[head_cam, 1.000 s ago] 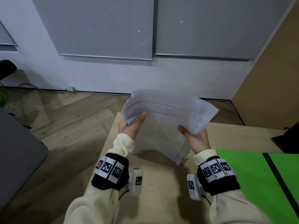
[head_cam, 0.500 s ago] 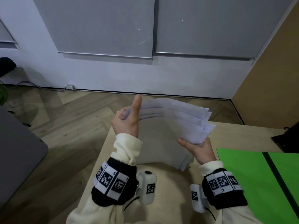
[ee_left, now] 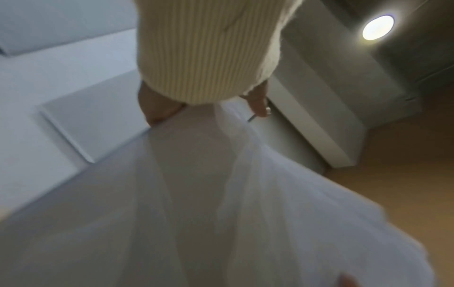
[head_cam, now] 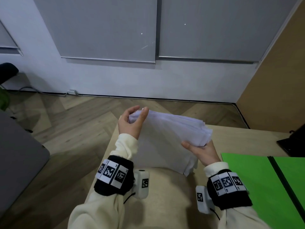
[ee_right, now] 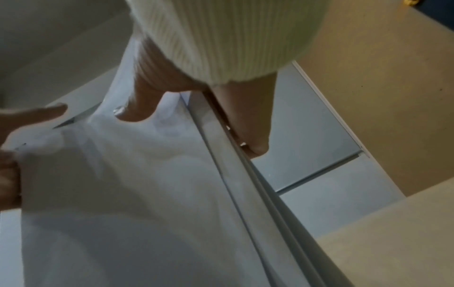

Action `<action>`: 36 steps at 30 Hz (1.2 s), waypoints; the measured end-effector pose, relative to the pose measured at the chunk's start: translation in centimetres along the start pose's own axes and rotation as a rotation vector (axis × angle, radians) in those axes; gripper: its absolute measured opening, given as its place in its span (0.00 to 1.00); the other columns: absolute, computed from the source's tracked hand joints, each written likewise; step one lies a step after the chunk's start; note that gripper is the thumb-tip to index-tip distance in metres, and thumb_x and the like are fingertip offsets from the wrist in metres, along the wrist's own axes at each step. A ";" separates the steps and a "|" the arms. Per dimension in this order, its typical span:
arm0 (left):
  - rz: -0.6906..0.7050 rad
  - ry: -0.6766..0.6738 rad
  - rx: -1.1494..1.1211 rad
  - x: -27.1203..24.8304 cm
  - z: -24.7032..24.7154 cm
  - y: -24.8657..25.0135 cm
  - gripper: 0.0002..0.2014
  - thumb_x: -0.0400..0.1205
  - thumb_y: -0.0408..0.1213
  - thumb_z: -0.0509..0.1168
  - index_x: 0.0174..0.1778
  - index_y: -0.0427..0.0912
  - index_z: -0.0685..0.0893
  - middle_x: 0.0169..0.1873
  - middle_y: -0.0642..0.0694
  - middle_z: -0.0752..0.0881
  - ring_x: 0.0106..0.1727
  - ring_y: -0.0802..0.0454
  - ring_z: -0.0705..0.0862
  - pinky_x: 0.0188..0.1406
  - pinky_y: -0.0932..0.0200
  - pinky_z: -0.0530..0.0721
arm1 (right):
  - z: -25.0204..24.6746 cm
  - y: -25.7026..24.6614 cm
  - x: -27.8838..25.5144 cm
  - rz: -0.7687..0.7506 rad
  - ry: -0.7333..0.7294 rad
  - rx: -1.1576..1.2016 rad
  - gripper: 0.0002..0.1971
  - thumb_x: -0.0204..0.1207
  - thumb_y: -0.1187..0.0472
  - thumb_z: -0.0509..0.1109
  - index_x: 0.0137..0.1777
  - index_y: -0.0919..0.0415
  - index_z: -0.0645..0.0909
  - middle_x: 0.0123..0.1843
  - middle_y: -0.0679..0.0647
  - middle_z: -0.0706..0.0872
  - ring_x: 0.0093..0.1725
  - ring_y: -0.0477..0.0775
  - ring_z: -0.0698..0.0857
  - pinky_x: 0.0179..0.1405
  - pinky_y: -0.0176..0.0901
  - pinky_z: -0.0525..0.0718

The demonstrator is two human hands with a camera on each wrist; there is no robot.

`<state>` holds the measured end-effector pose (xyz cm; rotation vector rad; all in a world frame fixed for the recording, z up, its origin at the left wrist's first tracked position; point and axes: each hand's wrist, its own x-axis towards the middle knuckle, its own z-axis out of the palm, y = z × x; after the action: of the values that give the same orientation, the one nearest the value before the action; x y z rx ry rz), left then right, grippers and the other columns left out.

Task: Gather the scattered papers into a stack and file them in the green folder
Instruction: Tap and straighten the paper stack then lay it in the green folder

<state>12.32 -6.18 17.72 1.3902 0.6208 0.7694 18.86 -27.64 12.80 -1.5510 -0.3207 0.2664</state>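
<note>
Right hand (head_cam: 202,150) clamps the white paper stack (head_cam: 166,138); its fingers are hidden beneath. Left hand (head_cam: 131,122) pinches the far corner. Open green plastic folder (head_cam: 257,184), cut off at right, lies on the beige bench (head_cam: 166,192)

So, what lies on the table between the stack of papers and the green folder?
In the head view only the right hand, gripping the stack of papers, and bare table lie before the green folder.

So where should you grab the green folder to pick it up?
Probably the green folder's left edge, coming from the left. It lies open and flat on the table, and that edge is bare and nearest the right hand, which holds the papers.
</note>
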 end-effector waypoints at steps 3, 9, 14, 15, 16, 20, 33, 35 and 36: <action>-0.046 -0.125 0.004 -0.6 -0.5 -0.4 0.06 0.72 0.43 0.75 0.30 0.55 0.87 0.27 0.61 0.87 0.30 0.72 0.84 0.41 0.71 0.80 | 0.5 -1.7 -0.1 -0.030 0.018 0.014 0.22 0.50 0.40 0.82 0.42 0.50 0.86 0.38 0.41 0.92 0.43 0.36 0.90 0.39 0.31 0.85; -0.007 -0.040 -0.024 -1.2 0.0 -1.1 0.11 0.74 0.40 0.74 0.25 0.51 0.84 0.19 0.64 0.85 0.27 0.69 0.82 0.39 0.69 0.81 | 2.3 -3.7 0.6 -0.164 0.369 0.133 0.32 0.52 0.25 0.70 0.31 0.58 0.82 0.29 0.46 0.80 0.31 0.38 0.77 0.38 0.32 0.77; 0.025 -0.014 -0.011 -1.4 0.1 -1.1 0.12 0.72 0.42 0.75 0.26 0.44 0.82 0.22 0.54 0.82 0.28 0.60 0.80 0.28 0.78 0.77 | 3.5 -4.2 1.0 -0.195 0.536 0.088 0.13 0.65 0.49 0.77 0.26 0.52 0.81 0.24 0.44 0.80 0.29 0.42 0.77 0.38 0.37 0.78; 0.008 0.017 -0.016 -1.2 0.1 -1.1 0.13 0.71 0.44 0.75 0.28 0.41 0.82 0.25 0.48 0.81 0.29 0.56 0.79 0.27 0.77 0.77 | 3.5 -3.9 1.0 -0.196 0.544 0.069 0.11 0.67 0.52 0.76 0.26 0.52 0.82 0.25 0.44 0.81 0.31 0.44 0.78 0.40 0.41 0.78; -0.009 0.043 -0.023 -1.0 0.0 -1.3 0.14 0.71 0.45 0.75 0.29 0.39 0.81 0.27 0.45 0.80 0.30 0.54 0.78 0.28 0.74 0.77 | 3.4 -3.7 1.1 -0.195 0.556 0.068 0.10 0.68 0.55 0.75 0.27 0.52 0.83 0.25 0.43 0.83 0.33 0.44 0.80 0.41 0.43 0.79; -0.052 0.093 -0.065 -0.4 0.0 -1.5 0.15 0.71 0.45 0.74 0.24 0.45 0.79 0.26 0.44 0.78 0.32 0.50 0.76 0.37 0.62 0.76 | 3.0 -3.2 0.6 -0.273 0.517 0.212 0.16 0.67 0.46 0.74 0.41 0.60 0.86 0.33 0.44 0.90 0.39 0.42 0.86 0.47 0.36 0.81; 0.115 -0.076 0.020 1.2 -0.4 -5.1 0.29 0.58 0.70 0.70 0.29 0.44 0.81 0.18 0.63 0.83 0.24 0.72 0.78 0.29 0.76 0.76 | 2.2 0.0 1.4 -0.111 0.182 -0.266 0.10 0.67 0.71 0.76 0.31 0.56 0.85 0.30 0.53 0.88 0.27 0.34 0.81 0.34 0.35 0.80; 0.084 -0.249 0.103 1.5 -1.8 -5.2 0.35 0.54 0.70 0.73 0.41 0.42 0.84 0.32 0.60 0.87 0.33 0.73 0.83 0.36 0.77 0.80 | 1.3 -2.0 1.8 -0.176 0.192 -0.267 0.05 0.64 0.67 0.79 0.33 0.67 0.86 0.32 0.68 0.88 0.31 0.44 0.81 0.33 0.42 0.81; 0.056 -0.310 0.196 1.6 -2.2 -5.3 0.30 0.55 0.61 0.79 0.42 0.42 0.83 0.32 0.55 0.85 0.32 0.72 0.83 0.32 0.79 0.80 | 1.1 -3.0 1.9 -0.208 0.189 -0.254 0.08 0.63 0.66 0.80 0.34 0.71 0.86 0.34 0.71 0.89 0.32 0.47 0.81 0.33 0.47 0.82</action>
<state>12.15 -3.65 12.36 1.6732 0.4235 0.5306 20.12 -25.91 15.83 -1.7624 -0.3746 -0.0877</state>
